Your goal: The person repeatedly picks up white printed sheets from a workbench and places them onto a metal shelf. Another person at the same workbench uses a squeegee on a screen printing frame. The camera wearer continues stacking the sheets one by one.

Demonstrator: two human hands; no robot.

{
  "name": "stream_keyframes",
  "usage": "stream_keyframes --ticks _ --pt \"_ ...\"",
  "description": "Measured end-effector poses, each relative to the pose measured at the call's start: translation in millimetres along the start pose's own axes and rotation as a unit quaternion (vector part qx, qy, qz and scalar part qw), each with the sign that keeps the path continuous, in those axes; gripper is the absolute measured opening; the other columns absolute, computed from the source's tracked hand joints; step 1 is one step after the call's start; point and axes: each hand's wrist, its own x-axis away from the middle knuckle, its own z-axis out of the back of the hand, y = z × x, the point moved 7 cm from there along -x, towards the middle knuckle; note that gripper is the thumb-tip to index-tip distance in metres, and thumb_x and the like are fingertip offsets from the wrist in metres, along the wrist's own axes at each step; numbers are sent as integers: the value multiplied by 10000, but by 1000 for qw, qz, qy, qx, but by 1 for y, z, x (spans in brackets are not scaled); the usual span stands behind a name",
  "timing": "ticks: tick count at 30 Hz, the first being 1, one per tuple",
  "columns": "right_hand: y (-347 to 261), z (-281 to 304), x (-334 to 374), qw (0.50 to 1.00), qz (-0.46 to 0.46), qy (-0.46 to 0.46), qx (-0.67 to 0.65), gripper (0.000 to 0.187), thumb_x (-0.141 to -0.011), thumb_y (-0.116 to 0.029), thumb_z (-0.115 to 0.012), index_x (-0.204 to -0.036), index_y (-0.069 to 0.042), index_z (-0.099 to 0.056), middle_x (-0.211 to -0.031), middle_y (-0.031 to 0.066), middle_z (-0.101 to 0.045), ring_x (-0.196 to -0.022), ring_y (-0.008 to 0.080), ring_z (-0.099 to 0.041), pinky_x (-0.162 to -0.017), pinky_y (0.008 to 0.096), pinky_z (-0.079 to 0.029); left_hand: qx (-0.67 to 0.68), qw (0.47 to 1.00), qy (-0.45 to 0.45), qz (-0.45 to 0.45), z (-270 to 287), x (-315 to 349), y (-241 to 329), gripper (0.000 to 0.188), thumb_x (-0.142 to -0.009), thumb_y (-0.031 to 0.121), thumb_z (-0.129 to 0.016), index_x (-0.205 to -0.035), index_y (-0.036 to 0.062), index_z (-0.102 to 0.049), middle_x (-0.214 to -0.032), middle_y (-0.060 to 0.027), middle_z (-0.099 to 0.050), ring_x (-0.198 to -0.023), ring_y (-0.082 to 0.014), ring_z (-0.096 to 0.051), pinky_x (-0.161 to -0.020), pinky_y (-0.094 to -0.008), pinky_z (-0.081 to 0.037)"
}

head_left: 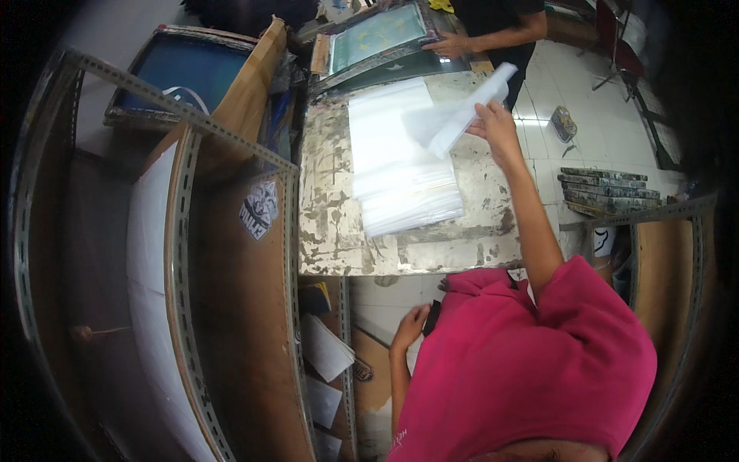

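Observation:
My right hand [496, 127] is closed on a white sheet [469, 112], folded or rolled along its length and slightly blurred. It is raised over the right side of a stack of white sheets [396, 154] on the paint-stained table [327, 185]. The stack's near end fans out in overlapping layers. Down by my hip, below the table's near edge, my left hand [412, 327] has its fingers curled together beside a small black thing [432, 317]. Whether the fingers grip that thing is hard to make out.
Across the table, a co-worker's hand [450, 45] rests at a printing screen frame [377, 38]. A metal shelf rack [289, 231] stands close on my left, with a blue screen [192, 65] behind it. Stacked frames [608, 191] lie on the tiled floor at right.

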Motion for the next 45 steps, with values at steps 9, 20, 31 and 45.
stream_keyframes --ticks 9,20,31,45 --pt "-228 -79 100 898 15 -440 24 451 -959 -201 -558 -1310 71 -482 -1032 64 -662 -865 61 -649 -773 196 -547 593 732 -324 -88 -63 -48 239 663 -1021 486 -267 -1412 -46 -330 -1414 -216 -431 -1323 -328 -405 -1100 -430 -326" --pt "-308 -50 85 861 149 -359 328 319 -979 -236 -543 -1229 -49 -609 -935 -89 -623 -718 -25 -463 -590 142 -344 500 807 -46 -310 -9 11 314 507 -1025 326 -412 -1404 -2 -335 -1349 -127 -485 -1249 -247 -463 -1036 -399 -411" --pt "-309 -80 51 848 229 -374 299 307 -962 -164 -562 -1206 18 -608 -1086 38 -654 -987 105 -574 -878 245 -448 397 826 146 -373 23 51 312 502 -1014 223 -455 -1406 -32 -273 -1353 -170 -416 -1215 -259 -479 -1045 -434 -420" --pt "-298 -101 36 851 264 -350 290 317 -943 -209 -600 -1165 15 -633 -1034 17 -649 -964 93 -558 -875 241 -431 393 810 207 -383 20 58 300 404 -1031 266 -414 -1380 79 -332 -1329 -140 -462 -1193 -242 -514 -998 -467 -453"
